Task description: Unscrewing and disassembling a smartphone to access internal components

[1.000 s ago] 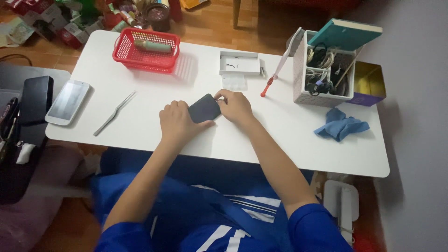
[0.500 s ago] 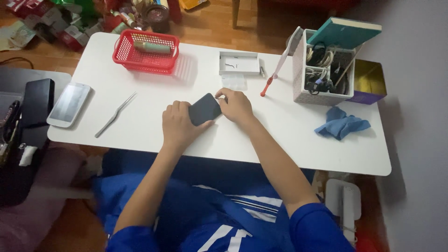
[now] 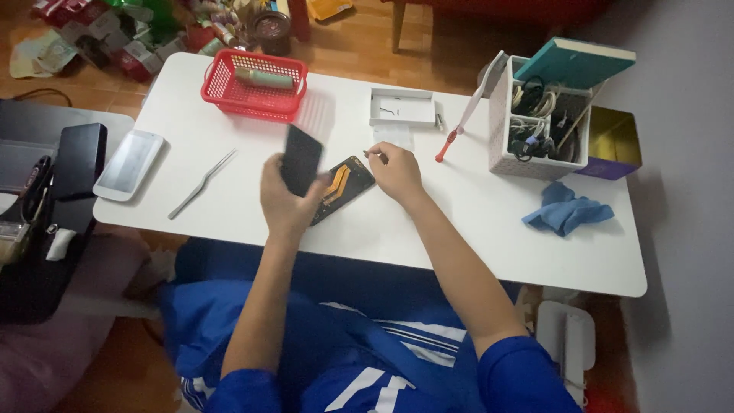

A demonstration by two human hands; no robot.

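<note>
My left hand (image 3: 284, 203) holds a dark flat phone back cover (image 3: 301, 159), lifted upright off the table. Below it lies the opened phone body (image 3: 341, 187), with an orange flex cable showing inside. My right hand (image 3: 394, 172) rests at the phone body's upper right corner, fingers pinched on a small thin tool (image 3: 370, 154). Both arms reach over the white table (image 3: 466, 222) from blue sleeves.
A red basket (image 3: 253, 86) stands at the back left, and a small white tray (image 3: 401, 107) at the back centre. A red-handled tool (image 3: 460, 128) leans by a white organizer box (image 3: 535, 122). A blue cloth (image 3: 566, 210), metal tweezers (image 3: 200, 185) and a white phone (image 3: 128, 164) lie around.
The left hand has lifted the dark cover off the phone, which exposes its inside. The right hand stays at the phone's upper corner.
</note>
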